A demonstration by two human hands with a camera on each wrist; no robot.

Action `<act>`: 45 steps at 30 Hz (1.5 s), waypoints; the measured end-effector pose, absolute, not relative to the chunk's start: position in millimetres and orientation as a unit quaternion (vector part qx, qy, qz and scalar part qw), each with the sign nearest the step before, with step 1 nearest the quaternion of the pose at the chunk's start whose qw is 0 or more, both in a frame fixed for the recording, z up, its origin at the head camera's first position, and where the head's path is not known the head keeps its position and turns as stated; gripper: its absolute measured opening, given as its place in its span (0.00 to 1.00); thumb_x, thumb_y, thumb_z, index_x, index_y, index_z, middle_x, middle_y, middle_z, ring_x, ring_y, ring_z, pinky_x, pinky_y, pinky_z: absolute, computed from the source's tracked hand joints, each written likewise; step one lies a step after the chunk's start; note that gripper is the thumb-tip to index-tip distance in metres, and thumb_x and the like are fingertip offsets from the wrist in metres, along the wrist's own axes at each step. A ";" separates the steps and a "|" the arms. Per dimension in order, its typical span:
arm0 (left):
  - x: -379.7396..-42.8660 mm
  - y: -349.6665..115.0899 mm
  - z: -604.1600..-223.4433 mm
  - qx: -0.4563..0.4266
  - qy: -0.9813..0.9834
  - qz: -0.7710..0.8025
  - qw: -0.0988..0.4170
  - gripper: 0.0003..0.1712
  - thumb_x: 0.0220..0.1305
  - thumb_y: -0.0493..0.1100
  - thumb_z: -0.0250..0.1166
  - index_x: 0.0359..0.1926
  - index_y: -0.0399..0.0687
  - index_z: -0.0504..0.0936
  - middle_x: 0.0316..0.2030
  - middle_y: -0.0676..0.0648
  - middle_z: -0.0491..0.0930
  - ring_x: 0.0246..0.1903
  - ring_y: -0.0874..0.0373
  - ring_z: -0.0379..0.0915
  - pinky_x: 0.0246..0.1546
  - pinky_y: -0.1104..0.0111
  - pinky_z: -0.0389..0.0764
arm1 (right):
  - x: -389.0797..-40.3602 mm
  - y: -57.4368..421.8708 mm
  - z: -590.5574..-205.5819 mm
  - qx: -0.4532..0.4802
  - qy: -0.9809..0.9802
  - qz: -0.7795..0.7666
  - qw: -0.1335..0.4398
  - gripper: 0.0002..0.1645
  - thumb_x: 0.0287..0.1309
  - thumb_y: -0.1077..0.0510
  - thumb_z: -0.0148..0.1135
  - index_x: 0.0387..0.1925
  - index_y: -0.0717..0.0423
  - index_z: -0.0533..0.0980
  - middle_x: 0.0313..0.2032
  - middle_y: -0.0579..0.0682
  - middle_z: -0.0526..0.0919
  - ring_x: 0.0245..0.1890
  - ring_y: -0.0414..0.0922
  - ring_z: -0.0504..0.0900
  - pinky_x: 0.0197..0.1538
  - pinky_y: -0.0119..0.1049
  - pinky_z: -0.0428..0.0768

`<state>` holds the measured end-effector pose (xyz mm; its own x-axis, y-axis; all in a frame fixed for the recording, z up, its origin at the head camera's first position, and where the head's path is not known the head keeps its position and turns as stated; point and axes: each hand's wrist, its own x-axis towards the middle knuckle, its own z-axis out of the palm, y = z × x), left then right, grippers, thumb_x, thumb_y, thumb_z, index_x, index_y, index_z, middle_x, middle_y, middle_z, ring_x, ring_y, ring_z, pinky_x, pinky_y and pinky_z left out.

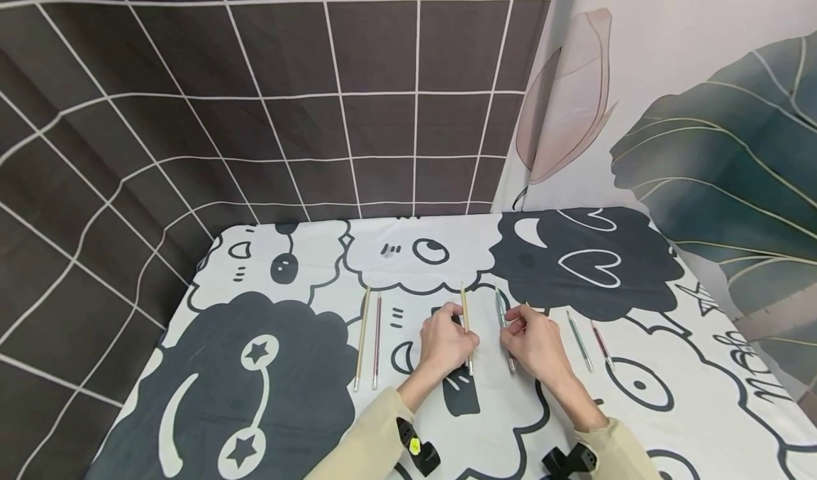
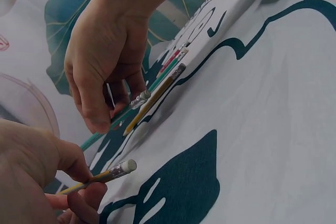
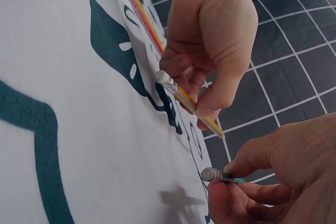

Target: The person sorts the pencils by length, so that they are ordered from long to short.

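Observation:
My left hand (image 1: 445, 339) pinches a yellow pencil (image 1: 465, 311) between thumb and fingers, above the patterned cloth. Its white eraser end points toward me, as the left wrist view shows with the pencil (image 2: 113, 172). To the right, my right hand (image 1: 536, 342) pinches a green pencil (image 1: 499, 306), its eraser end (image 3: 211, 174) also toward me. Beside that hand, a yellow pencil (image 2: 157, 98) lies on the cloth, mostly hidden from the head view. Farther right lie another green pencil (image 1: 579, 341) and a red pencil (image 1: 602, 345).
Left of my hands, a yellow pencil (image 1: 362, 338) and a red pencil (image 1: 377, 342) lie side by side. A black-and-white cartoon cloth (image 1: 510, 437) covers the table. Behind it hangs a dark grid curtain (image 1: 376, 54), with a leaf-print curtain (image 1: 721, 161) at the right.

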<state>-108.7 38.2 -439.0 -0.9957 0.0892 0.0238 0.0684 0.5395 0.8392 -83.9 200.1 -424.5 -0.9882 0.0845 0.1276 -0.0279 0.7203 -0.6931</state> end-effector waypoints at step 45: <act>-106.9 7.2 -444.7 0.025 0.895 0.444 -0.015 0.21 0.39 0.33 0.71 0.41 0.41 0.84 0.17 0.57 0.78 0.23 0.60 0.75 0.32 0.62 0.76 | -84.3 174.9 -423.9 -0.014 -0.917 0.396 0.041 0.10 0.48 0.70 0.62 0.36 0.65 0.78 0.21 0.47 0.79 0.11 0.38 0.76 0.23 0.34 0.73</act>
<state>-106.9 7.2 -444.7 -0.9983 0.0313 0.0497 0.0585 0.6041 0.7948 -84.3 174.9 -423.9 -0.9961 0.0594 0.0645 -0.0062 0.6858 -0.7278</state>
